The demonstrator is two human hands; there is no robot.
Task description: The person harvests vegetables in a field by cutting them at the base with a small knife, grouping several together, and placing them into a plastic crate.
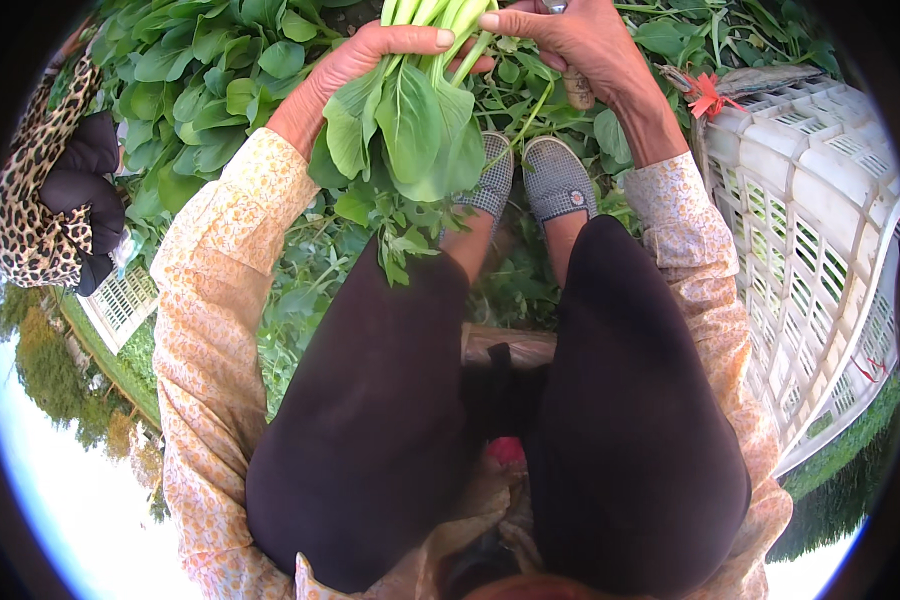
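My left hand [367, 56] grips a bunch of leafy greens [412, 127], which look like bok choy or choy sum. Their broad leaves hang down towards my knees, while the pale stems point up past the top edge of the picture. My right hand [577, 49] is closed round a tool with a worn wooden handle [578, 90]. A bit of its metal shows at the top edge; the rest is hidden, so its kind is unclear. The right thumb touches the stems. Below the bunch hangs a sprig with jagged leaves [397, 247].
Growing greens [195, 97] fill the ground at the upper left. A large white plastic crate [802, 210] with a red ribbon [711, 96] stands close by my right arm. Another person [52, 187] crouches at far left, near a white crate [124, 304]. My shoes [562, 176] are among low plants.
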